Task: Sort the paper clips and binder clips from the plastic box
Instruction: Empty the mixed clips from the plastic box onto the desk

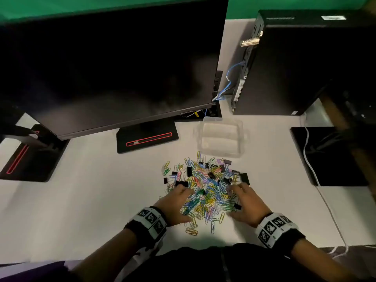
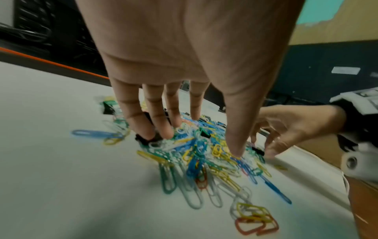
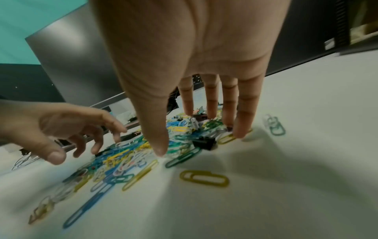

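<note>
A heap of coloured paper clips (image 1: 205, 192) mixed with black binder clips (image 1: 245, 178) lies on the white table. Behind it stands the clear plastic box (image 1: 220, 137), with nothing in it. My left hand (image 1: 177, 204) rests on the heap's left side, fingers spread and straight, fingertips (image 2: 163, 132) touching clips. My right hand (image 1: 248, 202) rests on the right side the same way, fingertips (image 3: 242, 131) down among the clips. A black binder clip (image 3: 204, 142) lies beside the right thumb. Neither hand holds anything.
A large dark monitor (image 1: 114, 64) on a black stand (image 1: 146, 137) fills the back left. A black computer case (image 1: 305, 64) stands at back right, with a black pad (image 1: 325, 155) and white cable (image 1: 317, 180) to the right. A second stand (image 1: 30, 157) is far left.
</note>
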`<control>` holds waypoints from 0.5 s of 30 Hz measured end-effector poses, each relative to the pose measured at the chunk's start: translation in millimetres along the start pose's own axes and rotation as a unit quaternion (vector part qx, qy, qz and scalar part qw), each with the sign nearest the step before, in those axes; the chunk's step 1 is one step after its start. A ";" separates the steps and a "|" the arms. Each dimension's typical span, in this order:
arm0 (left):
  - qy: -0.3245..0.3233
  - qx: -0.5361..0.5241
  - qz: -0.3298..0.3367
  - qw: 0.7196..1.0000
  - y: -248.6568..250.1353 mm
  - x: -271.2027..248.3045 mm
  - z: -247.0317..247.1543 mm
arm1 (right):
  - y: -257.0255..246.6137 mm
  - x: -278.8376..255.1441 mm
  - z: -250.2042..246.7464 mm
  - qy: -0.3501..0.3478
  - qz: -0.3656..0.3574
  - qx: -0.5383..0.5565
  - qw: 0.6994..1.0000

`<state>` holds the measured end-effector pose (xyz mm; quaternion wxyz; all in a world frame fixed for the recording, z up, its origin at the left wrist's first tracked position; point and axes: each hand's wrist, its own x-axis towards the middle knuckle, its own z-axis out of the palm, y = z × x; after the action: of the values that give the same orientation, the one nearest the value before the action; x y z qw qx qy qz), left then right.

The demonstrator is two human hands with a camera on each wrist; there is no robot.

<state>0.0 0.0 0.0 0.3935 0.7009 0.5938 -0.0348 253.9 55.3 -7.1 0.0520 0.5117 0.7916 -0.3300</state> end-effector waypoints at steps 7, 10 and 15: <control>-0.003 0.098 0.009 0.995 12.7 27.3 11.1 | -11.6 26.7 11.9 -0.002 -0.006 -0.044 0.999; 0.008 0.115 0.004 0.993 17.1 36.2 12.5 | -15.7 33.9 12.2 -0.009 -0.015 -0.032 0.999; 0.036 0.089 0.005 0.995 16.6 48.9 7.1 | -17.2 41.3 4.1 -0.015 -0.025 -0.001 1.000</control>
<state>31.6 35.4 -21.7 0.3079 0.7371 0.5986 -0.0599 218.8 80.6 -19.7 0.0562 0.4867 0.8035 -0.3382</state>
